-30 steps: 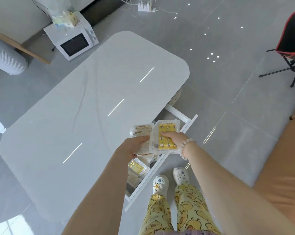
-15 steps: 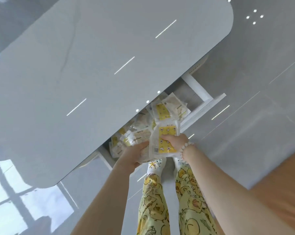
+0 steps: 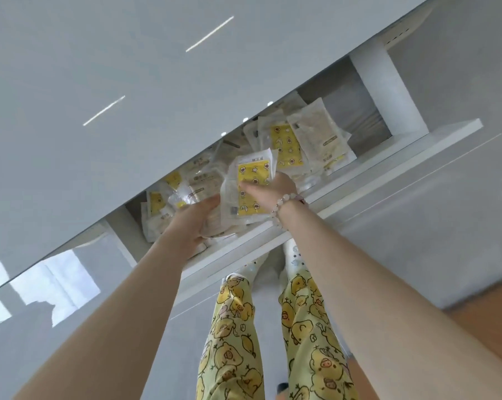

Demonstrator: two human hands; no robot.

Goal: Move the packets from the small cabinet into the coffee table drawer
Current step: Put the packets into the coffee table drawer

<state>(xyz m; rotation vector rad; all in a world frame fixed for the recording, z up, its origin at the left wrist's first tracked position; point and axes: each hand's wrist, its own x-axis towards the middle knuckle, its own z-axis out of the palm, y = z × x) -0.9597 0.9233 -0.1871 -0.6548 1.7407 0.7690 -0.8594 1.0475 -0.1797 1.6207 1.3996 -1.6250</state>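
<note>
The coffee table drawer (image 3: 359, 180) stands pulled out from under the glossy grey tabletop (image 3: 105, 82). Several clear packets with yellow printed cards (image 3: 304, 137) lie inside it. My left hand (image 3: 195, 220) grips a stack of packets from below, just over the drawer's front edge. My right hand (image 3: 273, 186), with a bead bracelet on the wrist, pinches the top packet of that stack (image 3: 251, 192), a yellow one with small cartoon figures. Both hands hold the stack above the packets that lie in the drawer. The small cabinet is out of view.
The drawer's white front panel (image 3: 244, 249) runs just before my legs in yellow patterned trousers (image 3: 235, 327). A white table leg (image 3: 388, 82) stands at the drawer's far right. Grey tiled floor lies to the right, an orange surface (image 3: 489, 321) at the lower right.
My head has dropped closer to the drawer, so it fills more of the view. Both hands have carried the packet stack forward over the open drawer. The grip looks the same.
</note>
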